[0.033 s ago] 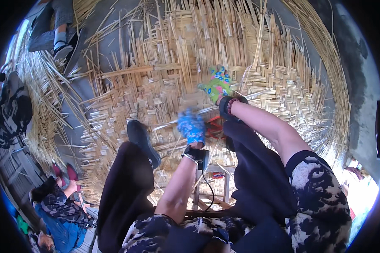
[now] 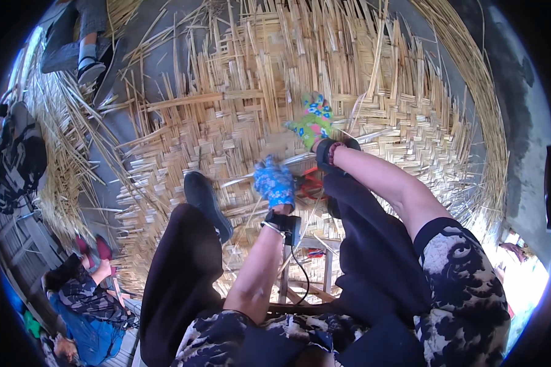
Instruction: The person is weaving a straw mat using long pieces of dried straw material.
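Note:
A large mat of woven split reeds [image 2: 226, 137] lies spread beneath both hands, its loose strip ends fanning out at the far side. My left hand [image 2: 274, 183], in a blue patterned glove, rests over the weave between my legs with its fingers apart. Farther off and to the right, my right hand [image 2: 313, 125] wears a green floral glove; its thumb sticks out leftward and its fingers reach forward over the strips. No held strip can be made out in either hand. A blurred patch of weave lies between the hands. Something red [image 2: 312, 185] sits beside the left hand.
My dark shoe [image 2: 205, 199] stands on the mat at the left. Loose reeds [image 2: 61, 140] are heaped farther left, and a long reed bundle [image 2: 492, 110] curves along the right. Another person [image 2: 89, 312] sits at the lower left; a third person's foot [image 2: 90, 70] shows at the upper left.
My left hand has shifted slightly to the left and looks less blurred. My right hand has moved a little to the left as well.

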Demonstrator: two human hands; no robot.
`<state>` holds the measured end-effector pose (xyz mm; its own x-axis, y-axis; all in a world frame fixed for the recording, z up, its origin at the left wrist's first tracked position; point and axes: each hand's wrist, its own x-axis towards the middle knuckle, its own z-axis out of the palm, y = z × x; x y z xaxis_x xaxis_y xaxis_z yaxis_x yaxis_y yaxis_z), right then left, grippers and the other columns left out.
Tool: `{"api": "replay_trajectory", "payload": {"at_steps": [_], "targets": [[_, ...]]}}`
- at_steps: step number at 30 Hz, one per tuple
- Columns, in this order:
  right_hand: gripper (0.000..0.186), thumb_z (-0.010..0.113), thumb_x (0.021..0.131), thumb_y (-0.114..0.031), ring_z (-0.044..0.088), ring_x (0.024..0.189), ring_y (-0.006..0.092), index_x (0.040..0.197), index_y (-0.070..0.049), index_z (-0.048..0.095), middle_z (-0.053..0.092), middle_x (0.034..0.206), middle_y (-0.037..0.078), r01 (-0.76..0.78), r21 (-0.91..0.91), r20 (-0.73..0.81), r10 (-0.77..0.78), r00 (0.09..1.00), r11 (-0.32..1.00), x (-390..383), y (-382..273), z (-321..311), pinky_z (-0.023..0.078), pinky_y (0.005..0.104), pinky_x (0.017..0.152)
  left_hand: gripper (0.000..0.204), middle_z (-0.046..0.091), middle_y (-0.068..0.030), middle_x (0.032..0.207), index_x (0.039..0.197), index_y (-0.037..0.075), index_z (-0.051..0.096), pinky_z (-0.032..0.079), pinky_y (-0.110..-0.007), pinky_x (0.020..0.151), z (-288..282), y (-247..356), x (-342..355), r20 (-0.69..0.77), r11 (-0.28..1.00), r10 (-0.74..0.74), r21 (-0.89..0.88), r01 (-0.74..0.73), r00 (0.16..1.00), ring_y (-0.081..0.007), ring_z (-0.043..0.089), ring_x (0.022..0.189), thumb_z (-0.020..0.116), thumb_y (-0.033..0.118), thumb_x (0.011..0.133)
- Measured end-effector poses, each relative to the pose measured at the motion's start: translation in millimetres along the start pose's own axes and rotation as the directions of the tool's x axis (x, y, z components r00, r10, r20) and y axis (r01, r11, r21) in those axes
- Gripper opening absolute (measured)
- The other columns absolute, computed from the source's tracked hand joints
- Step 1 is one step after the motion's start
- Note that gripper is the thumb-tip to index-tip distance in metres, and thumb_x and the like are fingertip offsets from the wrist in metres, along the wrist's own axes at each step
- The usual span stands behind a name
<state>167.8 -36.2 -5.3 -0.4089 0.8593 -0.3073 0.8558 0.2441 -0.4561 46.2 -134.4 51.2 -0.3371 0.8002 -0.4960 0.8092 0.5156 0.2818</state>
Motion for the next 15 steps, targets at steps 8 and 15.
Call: {"api": "replay_trajectory", "payload": {"at_steps": [8,15], "targets": [[0.054,0.064,0.061,-0.040,0.052,0.089,0.0274,0.103,-0.008,0.050,0.054,0.095,0.014,-0.032,-0.020,-0.005,0.032,0.999,0.999,11,-2,9,0.041,0.0343,0.077,0.038,0.048,-0.0170,0.110,0.107,0.016,0.056,0.041,-0.039,0.082,-7,-13,-1,0.100,0.991,0.091,-0.108,-0.081,0.991,-0.0328,0.050,0.096,0.058,0.018,0.068],[0.041,0.058,0.071,-0.026,0.052,0.091,0.0289,0.108,-0.010,0.050,0.054,0.098,0.014,0.080,0.081,-0.340,-0.048,0.939,0.993,-54,44,-16,0.040,0.0346,0.081,0.029,0.054,-0.0070,0.092,0.090,0.019,0.061,0.040,-0.040,0.073,-16,-39,15,-0.074,0.875,0.476,0.144,-0.463,0.876,-0.0293,0.051,0.087,0.062,0.015,0.061]]}}
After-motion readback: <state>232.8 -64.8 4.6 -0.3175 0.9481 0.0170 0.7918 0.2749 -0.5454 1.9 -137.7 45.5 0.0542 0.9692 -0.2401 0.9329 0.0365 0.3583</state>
